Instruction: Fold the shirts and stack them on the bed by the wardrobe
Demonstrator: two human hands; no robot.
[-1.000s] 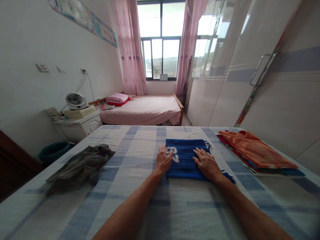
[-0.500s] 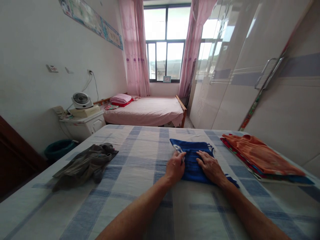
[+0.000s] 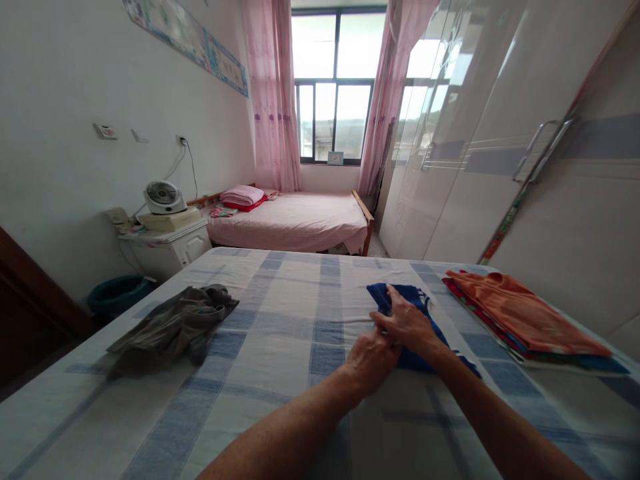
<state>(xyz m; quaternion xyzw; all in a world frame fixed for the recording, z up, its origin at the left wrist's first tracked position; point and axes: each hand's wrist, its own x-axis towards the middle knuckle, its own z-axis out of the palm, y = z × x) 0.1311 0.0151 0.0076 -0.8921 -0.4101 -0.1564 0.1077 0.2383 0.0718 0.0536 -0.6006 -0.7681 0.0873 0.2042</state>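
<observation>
A blue garment with white stripes at its edges (image 3: 413,361) lies folded on the checked bedsheet, right of the middle. Its exact kind I cannot make out. At its left edge my left hand (image 3: 373,360) is closed on the fabric, the fingertips partly hidden under the other hand. My right hand (image 3: 407,325) lies across the top of the garment, palm down with fingers spread, covering part of it and touching the left hand.
A stack of folded clothes, orange on top (image 3: 530,313), lies to the right. On the left is a crumpled dark grey-green garment (image 3: 175,327). The blue-and-white bed (image 3: 280,320) fills the foreground; beyond it stand a pink-covered bed (image 3: 300,220) and a wardrobe (image 3: 465,133).
The left side of the blue garment has been folded over to the right, making it narrower. My left hand moved right with it, and my right hand shifted left and up over it.
</observation>
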